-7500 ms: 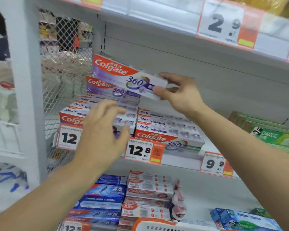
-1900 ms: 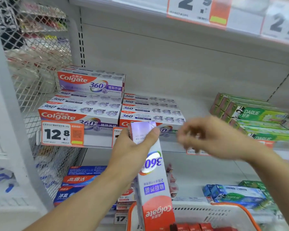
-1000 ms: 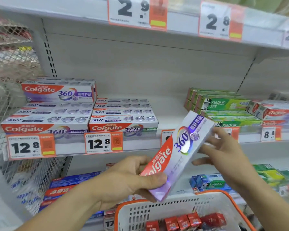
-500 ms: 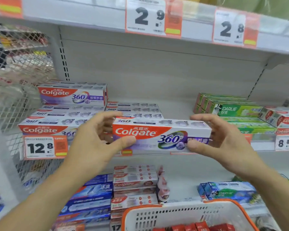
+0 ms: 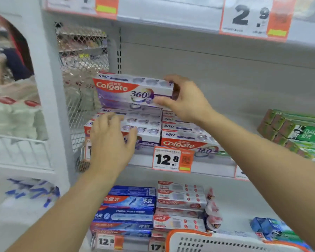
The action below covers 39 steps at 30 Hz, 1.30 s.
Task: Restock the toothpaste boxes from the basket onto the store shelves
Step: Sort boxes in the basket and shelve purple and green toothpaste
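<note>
My right hand grips the right end of a purple and red Colgate 360 box, held level on top of the left stack of Colgate 360 boxes on the middle shelf. Whether the box rests on the stack or hangs just above it I cannot tell. My left hand hovers with fingers spread in front of that left stack, holding nothing. A lower second stack of Colgate 360 boxes stands to the right. The white basket with an orange rim shows at the bottom edge.
Green Darlie boxes fill the shelf's right end. A wire mesh panel and white post bound the shelf on the left. Blue and red toothpaste boxes sit on the lower shelf. Price tags line the shelf edges.
The box moved up and left from in front of the shelf onto the left stack. My left hand let go of it and dropped lower; the right hand alone holds it.
</note>
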Available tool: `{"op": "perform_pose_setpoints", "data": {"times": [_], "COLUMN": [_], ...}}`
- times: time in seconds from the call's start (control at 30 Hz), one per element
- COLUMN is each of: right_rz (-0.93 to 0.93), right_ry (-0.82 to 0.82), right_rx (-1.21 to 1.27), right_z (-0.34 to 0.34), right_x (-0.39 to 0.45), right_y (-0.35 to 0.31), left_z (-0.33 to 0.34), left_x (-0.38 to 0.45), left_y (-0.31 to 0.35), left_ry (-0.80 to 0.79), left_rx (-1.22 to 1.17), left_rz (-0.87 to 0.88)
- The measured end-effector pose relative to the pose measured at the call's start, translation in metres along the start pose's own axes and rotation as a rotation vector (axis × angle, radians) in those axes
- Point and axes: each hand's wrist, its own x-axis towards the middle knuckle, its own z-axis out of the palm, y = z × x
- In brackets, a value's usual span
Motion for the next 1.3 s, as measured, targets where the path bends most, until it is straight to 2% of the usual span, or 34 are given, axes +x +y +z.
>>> {"op": "perform_pose_setpoints", "data": {"times": [0.1,0.2,0.33,0.43,0.67,0.93,0.97,1.03,1.1,1.17,1.23,1.3], "right_rz": [-0.079,-0.108,-0.145,-0.143,-0.148,-0.163,-0.163,-0.198,-0.279,-0.319,-0.285,-0.165], "right_ry": [-0.091,-0.155,-0.203,-0.219,-0.142,-0.216,-0.189,-0.029,0.174,0.275,0.279,0.236], "right_rx": [-0.043,-0.194,-0.339,-0.338,-0.345,-0.348,-0.336,-0.261,-0.188,-0.134,-0.051,0.010], "right_z": [0.016,0.028,0.036,0.037,0.039,0.037,0.034,0.024,0.007,-0.011,-0.023,-0.029], "right_x": [0.021,0.030,0.029,0.028,0.021,0.016,0.012,-0.002,-0.026,-0.063,-0.110,-0.167], "right_y": [0.005,0.020,0.035,0.038,0.042,0.040,0.038,0.033,0.025,0.022,0.026,0.044], "left_z": [0.004,0.006,0.005,0.005,0.006,0.009,0.010,0.010,0.005,0.000,-0.001,0.009], "left_x": [-0.002,-0.004,-0.004,-0.004,-0.006,-0.010,-0.010,-0.009,-0.010,-0.015,-0.026,-0.044], "left_y": [-0.003,-0.009,-0.009,-0.009,-0.007,-0.006,-0.006,-0.003,0.009,0.027,0.045,0.062], "left_ry": [-0.157,-0.235,-0.229,-0.233,-0.207,-0.202,-0.200,-0.156,-0.061,-0.006,-0.122,-0.357], "left_rx": [0.127,0.203,0.196,0.181,0.178,0.169,0.165,0.133,-0.025,-0.254,-0.414,-0.460], "left_rz": [0.116,0.190,0.186,0.177,0.182,0.168,0.168,0.177,0.221,0.293,0.342,0.369]}}
